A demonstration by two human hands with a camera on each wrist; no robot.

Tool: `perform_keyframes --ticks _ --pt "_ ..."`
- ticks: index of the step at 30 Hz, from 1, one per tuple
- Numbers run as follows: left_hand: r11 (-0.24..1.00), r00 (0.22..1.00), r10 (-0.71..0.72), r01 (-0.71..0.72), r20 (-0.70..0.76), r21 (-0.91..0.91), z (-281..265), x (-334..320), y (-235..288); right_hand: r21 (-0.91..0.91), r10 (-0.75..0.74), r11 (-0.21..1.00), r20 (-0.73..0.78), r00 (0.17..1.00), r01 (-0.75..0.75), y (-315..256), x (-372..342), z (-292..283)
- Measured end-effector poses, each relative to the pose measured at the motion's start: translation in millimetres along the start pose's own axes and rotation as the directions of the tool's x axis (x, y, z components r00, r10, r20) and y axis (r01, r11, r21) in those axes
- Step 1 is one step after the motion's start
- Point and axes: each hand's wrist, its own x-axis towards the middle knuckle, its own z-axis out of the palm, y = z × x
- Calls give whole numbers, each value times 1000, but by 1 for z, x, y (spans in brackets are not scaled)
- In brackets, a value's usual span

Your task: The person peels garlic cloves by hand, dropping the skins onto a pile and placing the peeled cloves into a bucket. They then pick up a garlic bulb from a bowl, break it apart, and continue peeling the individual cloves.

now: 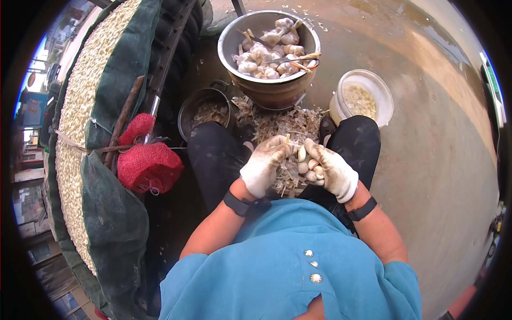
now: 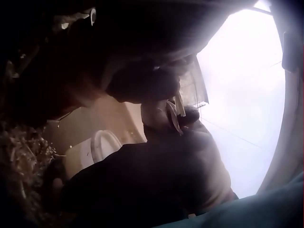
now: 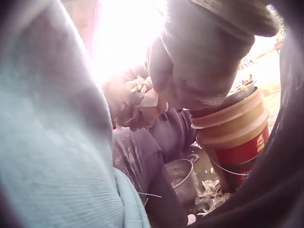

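Observation:
Both hands wear white work gloves and meet over the lap. My right hand (image 1: 337, 172) holds several garlic cloves (image 1: 311, 169) in its curled fingers, and a pale peeled clove (image 1: 302, 153) shows near the thumb. Close beside it, my left hand (image 1: 266, 165) has its thumb and fingers drawn together on a garlic piece with papery skin (image 3: 148, 99). The fingertips of the two hands nearly meet. In the left wrist view the hands are mostly dark, with strips of skin (image 2: 179, 105) between them.
A bucket (image 1: 250, 88) topped by a metal basin (image 1: 226, 49) holds garlic bulbs (image 1: 261, 53) and scissors (image 1: 298, 58). A white tub (image 1: 385, 98) contains peeled cloves. Garlic skins (image 1: 282, 128) cover the ground between the legs. Left are a metal pot (image 1: 184, 114), red mesh (image 1: 149, 166) and a clove-filled green-edged bed (image 1: 80, 128).

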Motion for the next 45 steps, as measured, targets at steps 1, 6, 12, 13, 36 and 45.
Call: perform_keyframes --ticks 1,6,12,13,36,45 --pt "988 997 -72 67 -31 -137 0 1 -2 -1 1 1000 1 1000 -1 2 1 -1" --pt "997 1000 0 -1 12 79 -9 2 -5 -321 -113 944 -88 990 79 2 3 13" --pt "885 948 317 -284 -29 370 -20 4 -11 -324 -174 934 -37 984 153 -2 -3 19" --pt "900 962 266 -226 -59 372 -29 7 -18 -325 -172 934 -37 984 151 -3 -4 20" --pt "926 989 50 6 -140 377 4 5 -3 -369 -273 909 -175 946 194 -23 -3 9" --pt "669 981 191 -105 -34 736 -9 4 -26 -930 -357 365 -91 930 50 -10 9 36"
